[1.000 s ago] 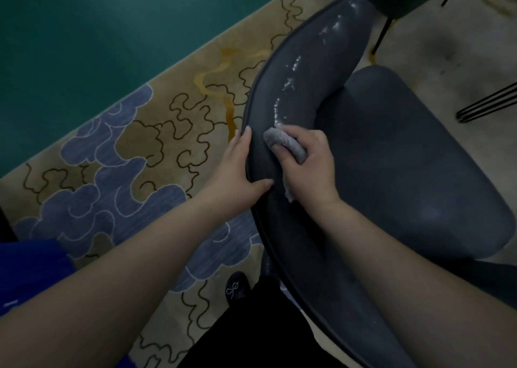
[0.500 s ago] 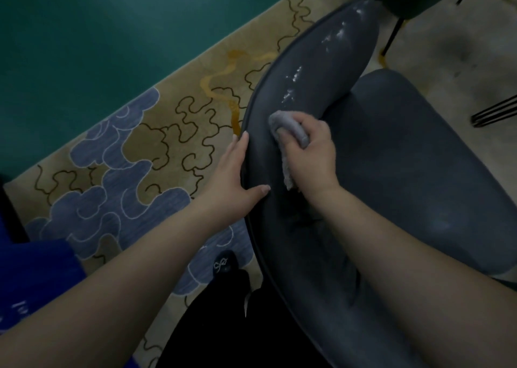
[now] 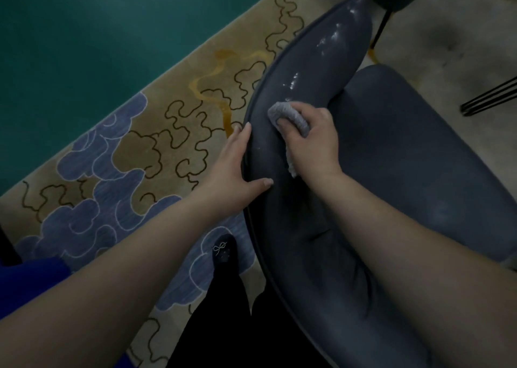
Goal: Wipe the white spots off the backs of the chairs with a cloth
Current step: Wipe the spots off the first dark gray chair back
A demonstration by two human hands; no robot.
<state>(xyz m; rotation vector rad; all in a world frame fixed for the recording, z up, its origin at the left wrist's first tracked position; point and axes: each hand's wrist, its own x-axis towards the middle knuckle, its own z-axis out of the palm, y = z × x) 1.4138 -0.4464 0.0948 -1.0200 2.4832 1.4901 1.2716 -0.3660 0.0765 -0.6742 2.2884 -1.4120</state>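
Right hand [image 3: 312, 141]: fingers curled round a grey cloth [image 3: 289, 116], pressing it onto the top of the chair back [image 3: 296, 213].
Cloth: bunched under the right fingers, its front edge poking out beyond them; a loose end hangs below the palm.
Left hand [image 3: 233, 172]: clasps the chair back's outer edge just left of the right hand, fingers down the far side, thumb lying across the top surface.
White spots [image 3: 292, 83]: on the chair back just beyond the cloth, with more [image 3: 333, 36] further up near the far end; a faint one lies between the two hands.
Seat [image 3: 414, 155]: right of the right hand, dark blue-grey like the back.
Rug [image 3: 145, 144]: left of the left hand, tan with blue cloud shapes and dark squiggles.
Shoe [image 3: 223, 251]: black with a small bow, on the rug below the left forearm.
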